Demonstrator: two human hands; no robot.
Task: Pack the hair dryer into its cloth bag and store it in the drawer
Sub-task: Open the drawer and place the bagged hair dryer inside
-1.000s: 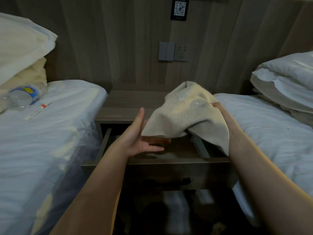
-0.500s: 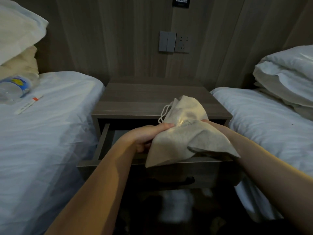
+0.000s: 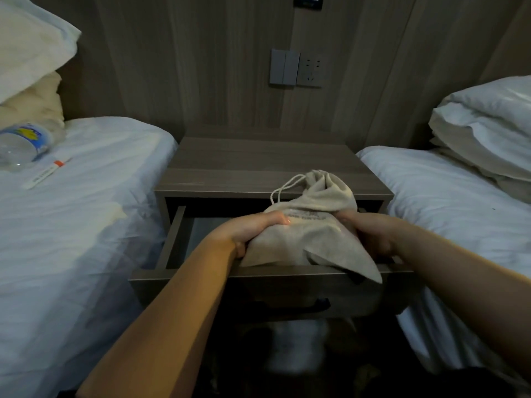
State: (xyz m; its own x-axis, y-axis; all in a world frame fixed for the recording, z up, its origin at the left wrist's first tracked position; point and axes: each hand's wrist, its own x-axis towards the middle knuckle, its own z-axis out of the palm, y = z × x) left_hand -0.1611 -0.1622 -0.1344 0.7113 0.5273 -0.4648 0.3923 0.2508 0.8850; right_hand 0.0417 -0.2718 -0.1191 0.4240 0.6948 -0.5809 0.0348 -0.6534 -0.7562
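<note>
A beige cloth drawstring bag, bulging and tied shut at its top, sits low in the open drawer of the wooden nightstand. One corner of the bag hangs over the drawer's front edge. My left hand grips the bag's left side with its thumb across the top. On the bag's right side, my right hand grips the cloth. The hair dryer itself is hidden inside the bag.
A bed with white sheets lies on the left, with a plastic water bottle and a thin packet on it. Another bed with pillows lies on the right. A wall switch and socket sit above the nightstand.
Both hands have lowered the bag from above the nightstand into the open drawer. The left hand went from open under the bag to gripping its side.
</note>
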